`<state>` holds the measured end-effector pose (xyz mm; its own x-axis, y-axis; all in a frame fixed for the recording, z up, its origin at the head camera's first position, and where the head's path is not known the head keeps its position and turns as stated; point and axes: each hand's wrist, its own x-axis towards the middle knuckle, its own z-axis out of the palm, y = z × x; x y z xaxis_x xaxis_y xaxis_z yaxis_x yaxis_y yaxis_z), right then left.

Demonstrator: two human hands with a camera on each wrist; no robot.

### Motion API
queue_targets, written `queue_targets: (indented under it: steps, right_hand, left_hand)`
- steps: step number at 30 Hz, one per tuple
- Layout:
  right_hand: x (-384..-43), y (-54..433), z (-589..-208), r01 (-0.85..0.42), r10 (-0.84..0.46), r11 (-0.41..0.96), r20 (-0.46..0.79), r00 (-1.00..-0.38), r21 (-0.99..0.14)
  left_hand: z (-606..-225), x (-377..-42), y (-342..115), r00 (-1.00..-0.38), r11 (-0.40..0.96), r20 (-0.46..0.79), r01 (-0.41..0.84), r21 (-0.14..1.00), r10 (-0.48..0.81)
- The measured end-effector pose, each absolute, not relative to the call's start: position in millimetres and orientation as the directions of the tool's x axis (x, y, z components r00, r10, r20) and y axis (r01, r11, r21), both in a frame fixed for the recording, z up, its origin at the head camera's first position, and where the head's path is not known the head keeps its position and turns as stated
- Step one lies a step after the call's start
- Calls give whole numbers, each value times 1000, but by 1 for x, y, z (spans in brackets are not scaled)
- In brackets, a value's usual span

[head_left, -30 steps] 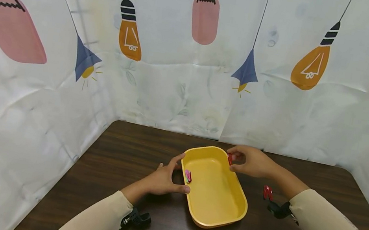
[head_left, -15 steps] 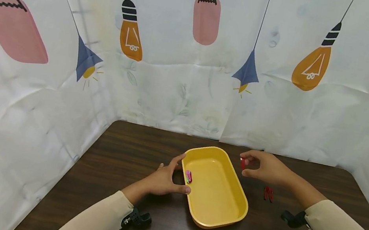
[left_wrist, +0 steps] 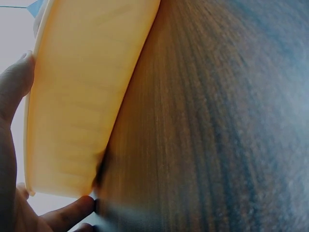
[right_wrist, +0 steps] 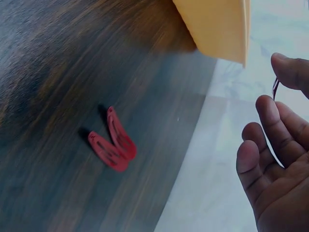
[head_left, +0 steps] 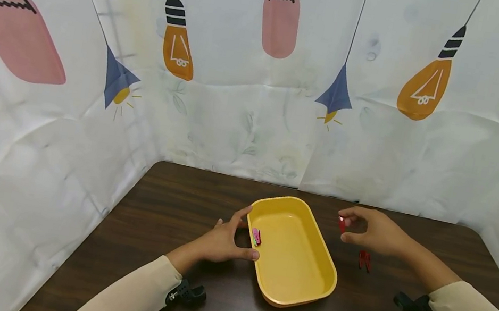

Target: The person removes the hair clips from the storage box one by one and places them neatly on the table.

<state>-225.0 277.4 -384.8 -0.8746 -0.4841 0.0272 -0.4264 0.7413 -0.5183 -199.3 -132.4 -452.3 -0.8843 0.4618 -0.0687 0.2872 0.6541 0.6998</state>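
Note:
The left hand [head_left: 219, 242] holds a yellow plastic tray [head_left: 329, 272] by its left rim, thumb over the edge and fingers spread along the outer wall. Between thumb and fingertip, the right hand [head_left: 375, 232] pinches a small red hair clip [head_left: 342, 223], raised above the table to the right of the tray. Edge-on, that clip [right_wrist: 275, 88] appears as a thin sliver in the right wrist view. Two red snap hair clips [right_wrist: 113, 142] lie close together on the table below the right hand. Pink hair clips [head_left: 256, 236] are against the tray's inner left side; their number is unclear.
Dark wood-grain table [head_left: 185, 194] lies beneath everything. A white sheet printed with lamps [head_left: 235, 121] hangs behind its far edge and along the left side. Each wrist wears a black strap-mounted device [head_left: 412, 305].
From the tray's right rim, the right hand has moved rightward, away from the tray, with the red hair clip still pinched. The left hand stays on the tray; the view shifts slightly.

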Motion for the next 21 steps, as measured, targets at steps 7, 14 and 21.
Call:
queue_targets:
  steps: [7, 14, 21]
  right_hand:
    - [-221, 291, -388, -414, -469, 737, 37, -882, -535]
    - [-216, 304, -391, -391, -449, 733, 36, -893, -557]
    - [-212, 315, -395, -376, -430, 738, 39, -902, -561]
  left_hand:
    - [-453, -199, -133, -884, 657, -67, 291, 695, 462]
    - [-453, -199, -133, -882, 657, -67, 295, 694, 467]
    - [-453, -199, -132, -881, 657, -67, 297, 692, 468]
